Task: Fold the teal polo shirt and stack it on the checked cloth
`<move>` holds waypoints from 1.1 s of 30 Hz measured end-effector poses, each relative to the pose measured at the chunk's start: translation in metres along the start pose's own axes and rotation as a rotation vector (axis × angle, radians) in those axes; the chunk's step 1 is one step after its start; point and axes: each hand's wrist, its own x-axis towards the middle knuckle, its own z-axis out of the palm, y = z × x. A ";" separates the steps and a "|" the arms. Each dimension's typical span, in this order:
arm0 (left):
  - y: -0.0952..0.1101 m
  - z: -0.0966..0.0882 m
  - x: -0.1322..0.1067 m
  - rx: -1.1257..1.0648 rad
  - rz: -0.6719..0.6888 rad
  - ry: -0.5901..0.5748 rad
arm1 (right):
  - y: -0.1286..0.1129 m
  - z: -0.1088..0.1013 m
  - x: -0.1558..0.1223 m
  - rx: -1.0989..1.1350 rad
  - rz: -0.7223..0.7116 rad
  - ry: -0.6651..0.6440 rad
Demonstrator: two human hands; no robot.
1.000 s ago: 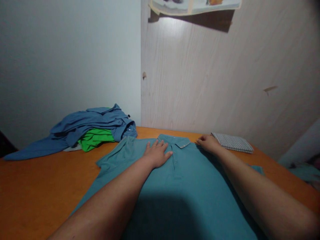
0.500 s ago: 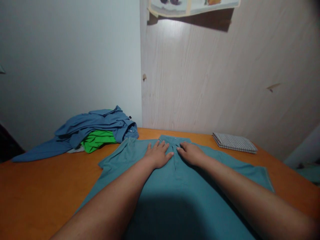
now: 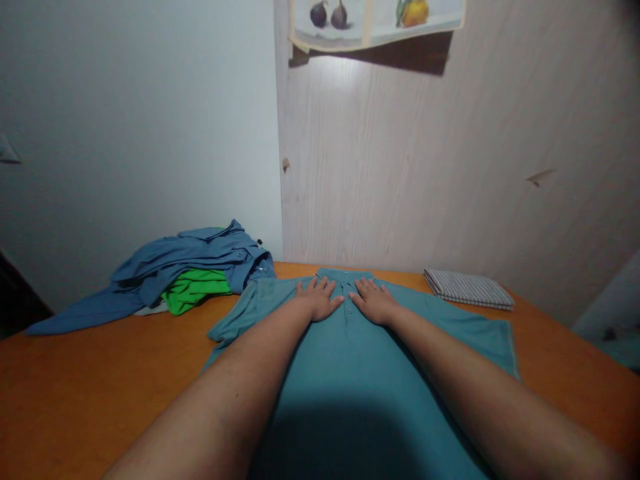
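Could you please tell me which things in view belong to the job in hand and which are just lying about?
In hand:
teal shirt, spread under the left hand and right hand
table, beneath it

Lying about:
blue garment and green cloth, heaped at the left
striped cloth, folded at the right

Matt cloth polo shirt (image 3: 345, 360)

Left hand (image 3: 320, 301), right hand (image 3: 375, 303) flat on teal shirt (image 3: 345, 360); striped cloth (image 3: 469, 291) nearby
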 end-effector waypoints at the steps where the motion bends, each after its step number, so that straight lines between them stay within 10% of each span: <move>1: -0.001 0.000 0.001 0.004 0.007 0.012 | 0.001 0.001 0.002 0.003 -0.002 0.002; 12: 0.004 -0.003 -0.021 0.096 0.032 0.225 | 0.000 -0.011 -0.011 0.048 0.026 0.078; 22: -0.036 -0.026 -0.130 -0.040 0.022 0.264 | 0.035 -0.055 -0.117 0.143 0.002 0.116; 33: -0.021 -0.002 -0.251 -0.065 0.119 0.022 | 0.071 0.004 -0.227 -0.028 -0.064 0.113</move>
